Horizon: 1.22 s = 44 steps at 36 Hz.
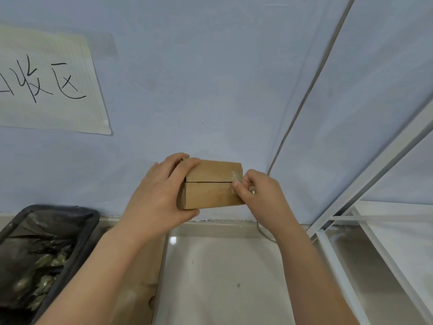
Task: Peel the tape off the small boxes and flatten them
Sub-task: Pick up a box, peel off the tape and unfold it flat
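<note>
Both hands meet at a small cardboard box (210, 184) held up in the air before a pale blue wall (199, 78). Her or his left hand (161, 195) wraps the box's left end, fingers curled over the top edge and thumb under the bottom, gripping it firmly. Opposite, the right hand (257, 195) pinches a strip of clear tape (236, 178) between thumb and fingertips at the box's right end, where the tape is lifted off the cardboard. The seam between the two closed flaps runs straight across the face toward that pinch.

Behind and around them, largest first: the wall fills most of the view, with a thin cable (311, 90) running down it to the floor. A white metal shelf frame (375, 172) stands on the right. Glossy tiled floor (222, 277) lies below. At lower left sits a black bin (89, 231) lined with a dark bag and holding crumpled scraps. A lined paper sign (58, 90) with handwritten characters is stuck to the wall at upper left. Brown cardboard (145, 289) lies beneath the left forearm, beside the bin.
</note>
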Tool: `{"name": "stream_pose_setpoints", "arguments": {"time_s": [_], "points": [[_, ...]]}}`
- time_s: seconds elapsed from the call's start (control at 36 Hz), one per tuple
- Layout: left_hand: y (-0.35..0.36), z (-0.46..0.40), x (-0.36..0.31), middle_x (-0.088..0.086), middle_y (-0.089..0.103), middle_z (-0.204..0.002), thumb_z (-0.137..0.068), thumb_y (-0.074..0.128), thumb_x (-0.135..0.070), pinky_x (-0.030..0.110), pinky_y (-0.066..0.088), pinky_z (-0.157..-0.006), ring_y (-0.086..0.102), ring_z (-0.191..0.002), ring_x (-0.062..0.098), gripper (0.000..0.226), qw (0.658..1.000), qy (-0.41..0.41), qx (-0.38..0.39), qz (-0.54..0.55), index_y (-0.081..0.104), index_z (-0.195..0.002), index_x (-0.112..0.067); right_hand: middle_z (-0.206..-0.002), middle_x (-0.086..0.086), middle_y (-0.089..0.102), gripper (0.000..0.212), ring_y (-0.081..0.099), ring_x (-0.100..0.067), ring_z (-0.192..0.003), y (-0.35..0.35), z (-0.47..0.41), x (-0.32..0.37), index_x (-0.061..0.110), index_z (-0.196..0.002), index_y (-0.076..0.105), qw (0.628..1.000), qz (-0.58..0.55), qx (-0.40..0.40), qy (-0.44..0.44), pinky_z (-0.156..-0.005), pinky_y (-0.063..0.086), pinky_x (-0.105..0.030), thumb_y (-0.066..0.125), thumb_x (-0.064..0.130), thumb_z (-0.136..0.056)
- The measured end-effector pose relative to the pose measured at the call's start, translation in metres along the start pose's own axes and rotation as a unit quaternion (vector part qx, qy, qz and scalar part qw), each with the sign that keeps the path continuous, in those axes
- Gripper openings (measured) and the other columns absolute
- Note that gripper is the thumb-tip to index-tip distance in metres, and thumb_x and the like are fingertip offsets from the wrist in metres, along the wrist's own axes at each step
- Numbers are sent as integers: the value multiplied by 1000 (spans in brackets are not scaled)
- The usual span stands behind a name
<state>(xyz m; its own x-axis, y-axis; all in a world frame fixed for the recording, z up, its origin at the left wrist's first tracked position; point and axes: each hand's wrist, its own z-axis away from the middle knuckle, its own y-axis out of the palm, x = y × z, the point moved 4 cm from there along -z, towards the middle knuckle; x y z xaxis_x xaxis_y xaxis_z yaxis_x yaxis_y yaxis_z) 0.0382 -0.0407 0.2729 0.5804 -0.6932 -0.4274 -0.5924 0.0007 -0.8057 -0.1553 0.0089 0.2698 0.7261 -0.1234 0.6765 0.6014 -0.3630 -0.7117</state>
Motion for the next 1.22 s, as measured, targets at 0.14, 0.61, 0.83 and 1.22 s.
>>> {"name": "stream_pose_setpoints", "arguments": {"time_s": [0.14, 0.61, 0.83, 1.22], "points": [[23, 5, 4, 11, 53, -129, -33, 85, -33, 68, 26, -99, 49, -126, 31, 92, 975, -47, 2, -218, 51, -115, -11, -79, 2, 46, 37, 51, -19, -72, 9, 8, 14, 21, -63, 35, 995, 82, -21, -49, -64, 41, -31, 59, 31, -89], [36, -2, -6, -19, 34, -119, -59, 80, -34, 29, 42, -87, 41, -114, 10, 96, 991, -90, 75, 63, 25, -137, -28, -88, -16, 72, 30, 70, -32, -80, -6, 1, 2, 11, -68, 38, 856, -499, 22, 132, -68, 59, -29, 48, -4, -92], [34, -4, -12, -14, 39, -129, -61, 79, -25, 24, 29, -86, 22, -95, -6, 90, 996, -37, 54, 60, 31, -136, -26, -58, -5, 48, 15, 40, -18, -53, 11, -1, 14, 8, -99, 51, 789, -581, 28, 200, -49, 37, -25, 37, 5, -94], [20, -3, 3, -20, 42, -119, -55, 84, -27, 29, 46, -80, 48, -104, 11, 92, 989, -92, 11, 118, 32, -130, -35, -87, -2, 52, 10, 48, -13, -78, 0, -5, 11, 14, -82, 52, 997, -10, -43, -59, -63, 30, -18, 55, 12, -92]]}}
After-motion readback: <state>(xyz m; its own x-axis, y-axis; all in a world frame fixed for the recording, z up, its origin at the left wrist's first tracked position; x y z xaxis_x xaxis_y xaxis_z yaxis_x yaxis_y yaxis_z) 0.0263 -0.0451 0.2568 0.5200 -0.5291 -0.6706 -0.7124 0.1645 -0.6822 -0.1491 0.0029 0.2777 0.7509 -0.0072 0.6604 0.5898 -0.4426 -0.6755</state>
